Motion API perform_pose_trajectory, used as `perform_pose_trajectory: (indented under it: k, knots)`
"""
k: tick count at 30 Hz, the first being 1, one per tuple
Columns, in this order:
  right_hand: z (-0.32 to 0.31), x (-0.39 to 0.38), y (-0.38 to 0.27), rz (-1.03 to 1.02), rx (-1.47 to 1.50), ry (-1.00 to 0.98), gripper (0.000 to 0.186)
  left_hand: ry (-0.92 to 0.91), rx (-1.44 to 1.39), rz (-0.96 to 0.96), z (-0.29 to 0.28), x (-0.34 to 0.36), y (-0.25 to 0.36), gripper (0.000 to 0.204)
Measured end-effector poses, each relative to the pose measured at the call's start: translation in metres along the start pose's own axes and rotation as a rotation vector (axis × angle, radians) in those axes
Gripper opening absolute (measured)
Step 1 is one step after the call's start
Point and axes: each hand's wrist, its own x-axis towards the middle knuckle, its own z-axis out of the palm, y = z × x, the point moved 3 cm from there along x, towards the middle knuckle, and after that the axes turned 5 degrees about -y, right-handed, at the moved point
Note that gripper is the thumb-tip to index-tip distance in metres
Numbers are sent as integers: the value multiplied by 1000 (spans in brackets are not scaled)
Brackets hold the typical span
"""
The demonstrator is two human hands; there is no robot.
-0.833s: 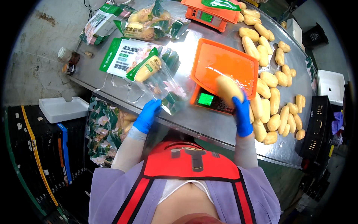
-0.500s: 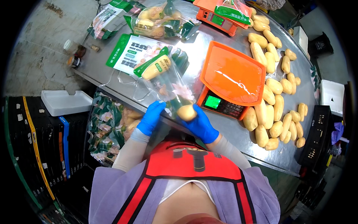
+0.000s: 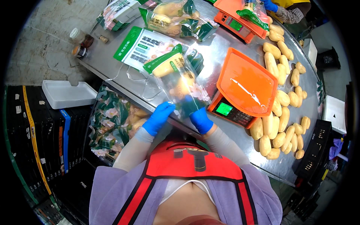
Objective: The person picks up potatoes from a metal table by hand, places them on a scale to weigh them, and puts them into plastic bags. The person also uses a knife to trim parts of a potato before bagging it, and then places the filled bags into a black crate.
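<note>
My left hand point(image 3: 159, 119) in a blue glove pinches the mouth edge of a clear printed plastic bag point(image 3: 200, 93). My right hand point(image 3: 198, 116), also gloved, reaches into that bag with fingers stretched forward, partly hidden by its printed green panel. A potato-like pale yellow tuber point(image 3: 184, 85) lies inside, just beyond my right fingertips; another shows at the bag's green-banded far end. Beneath the bag is a stack of white and green bags point(image 3: 133, 45). An orange scale point(image 3: 245, 82) with a lit green display stands right of my hands.
Loose tubers point(image 3: 285, 116) cover the steel table's point(image 3: 97, 62) right side. Filled bags point(image 3: 168, 18), a second scale point(image 3: 234, 26) and jars point(image 3: 78, 35) sit farther back. A co-worker's gloved hand point(image 3: 270, 5) is top right. A white foam tray point(image 3: 67, 93) rests lower left.
My right hand has carried a tuber from above the scale leftward into the bag, and the tuber now lies deeper inside. The co-worker's hand has appeared at top right.
</note>
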Motion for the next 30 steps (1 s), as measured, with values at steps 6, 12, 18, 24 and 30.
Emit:
perform_pose_trajectory:
  k: [6, 12, 18, 24, 30]
  knots:
    - [4, 32, -1, -591, -980, 133, 21, -10, -88, -2, 1, 5, 0, 13]
    - [1, 68, -16, -592, -1134, -92, 15, -67, -95, -26, -5, 18, 22, 18]
    - [-16, -4, -153, -628, -379, 117, 27, 55, -643, 263, -39, 42, 111, 22]
    - [-37, -26, -86, -316, -346, 152, 27, 107, -628, 667, -66, -42, 177, 51]
    - [-4, -63, 35, -239, -602, -178, 36, 307, -495, 911, -117, -197, 150, 70]
